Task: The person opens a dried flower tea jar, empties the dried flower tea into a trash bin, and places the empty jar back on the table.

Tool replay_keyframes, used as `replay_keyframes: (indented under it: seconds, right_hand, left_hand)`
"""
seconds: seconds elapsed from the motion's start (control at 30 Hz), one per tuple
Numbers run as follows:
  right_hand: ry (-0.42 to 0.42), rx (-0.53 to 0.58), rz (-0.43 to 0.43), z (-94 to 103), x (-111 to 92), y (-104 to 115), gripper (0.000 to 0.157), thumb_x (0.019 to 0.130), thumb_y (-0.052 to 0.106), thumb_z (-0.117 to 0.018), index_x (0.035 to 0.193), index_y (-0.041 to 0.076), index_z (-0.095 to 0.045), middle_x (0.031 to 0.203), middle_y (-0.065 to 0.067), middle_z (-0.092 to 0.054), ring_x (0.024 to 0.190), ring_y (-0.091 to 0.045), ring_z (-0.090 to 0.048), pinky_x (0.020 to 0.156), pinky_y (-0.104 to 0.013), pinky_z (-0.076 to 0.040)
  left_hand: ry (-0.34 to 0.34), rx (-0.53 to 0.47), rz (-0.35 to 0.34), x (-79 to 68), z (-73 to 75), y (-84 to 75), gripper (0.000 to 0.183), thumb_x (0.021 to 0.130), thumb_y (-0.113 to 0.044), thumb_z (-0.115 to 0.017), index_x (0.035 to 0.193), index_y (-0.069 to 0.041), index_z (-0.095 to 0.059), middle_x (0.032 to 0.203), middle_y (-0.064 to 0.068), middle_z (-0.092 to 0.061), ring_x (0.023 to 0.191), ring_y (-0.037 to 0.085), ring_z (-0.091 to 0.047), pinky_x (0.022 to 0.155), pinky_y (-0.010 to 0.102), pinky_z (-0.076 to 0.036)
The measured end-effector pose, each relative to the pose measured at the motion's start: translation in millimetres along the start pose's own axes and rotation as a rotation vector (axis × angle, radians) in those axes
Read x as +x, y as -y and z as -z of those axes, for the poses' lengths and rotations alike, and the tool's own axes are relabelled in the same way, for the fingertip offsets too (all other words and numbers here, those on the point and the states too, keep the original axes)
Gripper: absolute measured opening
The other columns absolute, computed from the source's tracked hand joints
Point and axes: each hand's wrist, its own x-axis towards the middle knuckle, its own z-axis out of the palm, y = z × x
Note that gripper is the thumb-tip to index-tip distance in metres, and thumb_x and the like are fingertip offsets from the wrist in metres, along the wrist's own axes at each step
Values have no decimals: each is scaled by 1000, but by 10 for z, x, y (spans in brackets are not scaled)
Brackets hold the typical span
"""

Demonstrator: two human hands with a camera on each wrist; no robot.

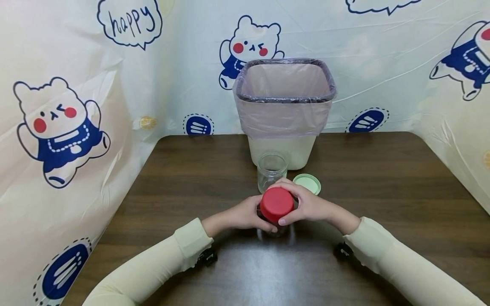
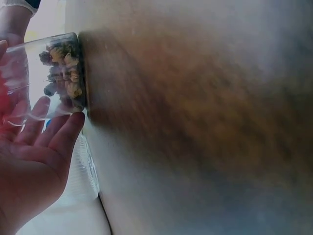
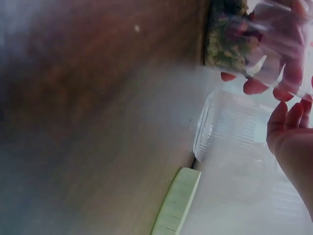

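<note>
Brown table [image 1: 206,170], jar [image 2: 49,73] (red-lidded), between fingers [image 2: 68,133]

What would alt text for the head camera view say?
Two hands hold a red-lidded jar at a brown table. Behind that jar are a lidless clear jar, a pale green lid and a lined bin.

Capped jar [image 1: 277,205] stands on the table [image 1: 183,178], left hand [image 1: 245,214] at its left side, right hand [image 1: 309,205] at its right. Loose pieces [image 2: 67,73] lie in its bottom. Second jar [image 1: 266,175] stands directly behind it; loose lid [image 1: 307,183] lies to that jar's right. Bin [image 1: 281,151] stands behind both, liner [image 1: 283,119] over its rim. Curtain [image 1: 199,80] hangs behind the bin.
</note>
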Motion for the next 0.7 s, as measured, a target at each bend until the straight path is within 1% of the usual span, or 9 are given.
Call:
replay_keyframes:
  seconds: [0.17, 0.33, 0.47, 0.53, 0.63, 0.7]
  right_hand:
    - [37, 21, -3, 23, 7, -8, 59, 73, 9, -82, 127, 10, -58, 125, -6, -53, 118, -27, -43, 94, -40, -42]
    - [23, -13, -14, 1, -11, 19, 60, 76, 11, -81, 129, 11, -55, 127, -5, -52, 118, -26, -43, 96, -40, -41]
    - [-17, -59, -47, -26, -48, 63, 62, 76, 14, -81, 131, 16, -54, 126, -1, -52, 118, -23, -44, 94, -41, -43]
    - [-47, -103, -56, -40, -76, 83, 64, 75, 16, -83, 132, 18, -53, 125, 1, -52, 116, -21, -45, 93, -40, -44]
    - [-99, -175, -60, -80, -117, 115, 63, 76, 19, -83, 132, 17, -54, 121, 2, -52, 113, -20, -46, 91, -39, -44]
    - [-140, -233, -79, -120, -142, 147, 63, 76, 22, -83, 132, 17, -54, 120, 3, -52, 112, -18, -47, 91, -39, -44]
  left_hand:
    - [8, -7, 3, -1, 4, 5, 56, 76, -13, -83, 124, -12, -56, 112, -9, -62, 102, 10, -57, 90, 30, -48]
    - [8, -9, 3, -1, 4, 11, 55, 75, -12, -83, 123, -11, -56, 112, -7, -63, 102, 10, -57, 90, 29, -48]
    - [3, 0, 4, -3, 6, -2, 55, 75, -13, -83, 123, -12, -57, 111, -7, -63, 102, 10, -57, 91, 29, -47]
    - [0, 6, 8, -3, 5, -8, 55, 75, -13, -83, 123, -12, -57, 111, -8, -63, 102, 9, -57, 91, 29, -47]
    - [-4, 12, 12, -6, 2, -11, 55, 75, -13, -84, 123, -12, -57, 110, -9, -63, 102, 9, -58, 90, 29, -47]
    - [-6, 13, 10, -11, -1, -12, 55, 75, -14, -84, 122, -12, -57, 110, -8, -63, 101, 10, -58, 90, 30, -47]
